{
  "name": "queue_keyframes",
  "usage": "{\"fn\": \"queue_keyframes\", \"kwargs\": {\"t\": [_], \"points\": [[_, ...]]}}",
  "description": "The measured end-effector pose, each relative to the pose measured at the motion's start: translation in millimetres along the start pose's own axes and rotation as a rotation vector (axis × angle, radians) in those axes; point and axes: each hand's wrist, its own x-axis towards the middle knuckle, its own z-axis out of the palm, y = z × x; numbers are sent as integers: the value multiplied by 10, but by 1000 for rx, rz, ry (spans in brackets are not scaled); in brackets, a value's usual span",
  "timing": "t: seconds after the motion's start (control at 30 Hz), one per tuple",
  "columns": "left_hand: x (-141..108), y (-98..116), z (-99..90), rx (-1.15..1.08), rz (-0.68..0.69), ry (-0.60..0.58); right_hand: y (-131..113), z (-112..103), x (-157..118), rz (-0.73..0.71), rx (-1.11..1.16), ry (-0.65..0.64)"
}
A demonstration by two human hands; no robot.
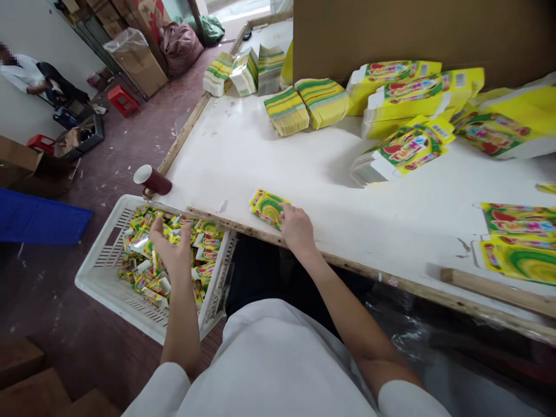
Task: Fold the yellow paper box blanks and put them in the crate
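My left hand hovers over a white plastic crate, its thumb and fingers spread apart with nothing between them. Inside the crate lie many small yellow-and-green printed cartons, jumbled together. At the near edge of the white table, my right hand pinches the right end of a small flat-looking carton with a green and yellow swirl print. That carton rests on or just above the tabletop; the fingertips partly cover its end.
A maroon mug lies tipped at the table's left corner. Stacks of flat cartons and yellow printed boxes stand toward the back. Printed sheets and a wooden strip are at right. Another person sits far left.
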Motion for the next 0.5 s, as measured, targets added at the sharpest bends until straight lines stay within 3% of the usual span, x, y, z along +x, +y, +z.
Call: {"fn": "queue_keyframes", "kwargs": {"t": [0.17,0.27,0.5], "points": [[-424,123,444,-416,-139,-278,-13,31,-5,0,-34,18],[-607,196,647,-523,-207,-390,-40,13,1,-28,-111,-8],[-668,186,635,-569,-218,-471,-129,-13,11,-76,-210,-73]]}}
